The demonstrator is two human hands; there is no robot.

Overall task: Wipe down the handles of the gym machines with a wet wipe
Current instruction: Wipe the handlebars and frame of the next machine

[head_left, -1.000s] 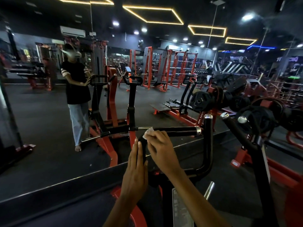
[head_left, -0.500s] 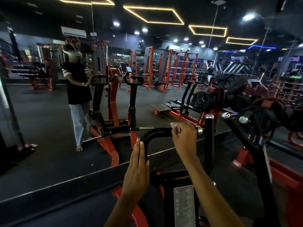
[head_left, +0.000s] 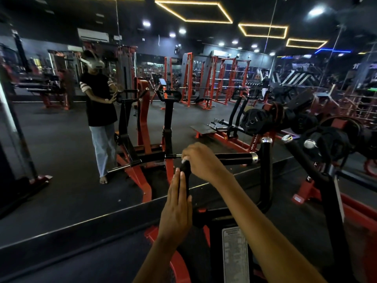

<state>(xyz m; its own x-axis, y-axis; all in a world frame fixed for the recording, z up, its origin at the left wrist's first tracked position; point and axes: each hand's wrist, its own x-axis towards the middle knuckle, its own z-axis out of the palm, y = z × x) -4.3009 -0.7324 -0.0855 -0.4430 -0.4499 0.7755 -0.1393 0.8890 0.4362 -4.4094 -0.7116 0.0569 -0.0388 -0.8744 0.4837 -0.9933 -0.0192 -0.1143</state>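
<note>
- Left hand (head_left: 175, 209) is flat, fingers straight, resting against the upright part of the black handle (head_left: 234, 156), steadying it.
- Right hand (head_left: 201, 160) is curled over the handle's bend, pinching a wet wipe (head_left: 184, 160) (only a white corner shows).
- Progress: mid-wipe on this handle's horizontal bar; the part toward the chrome end cap (head_left: 254, 156) looks left to do, I judge.
- Still untouched, seemingly: vertical grip (head_left: 266, 170) and the angled handle (head_left: 302, 158) to the right.
- Nothing blocks the bar; the vertical grip stands close beside its end.
- Beyond: mirror (head_left: 61, 150), weight plates (head_left: 253, 121), red racks (head_left: 220, 78).
</note>
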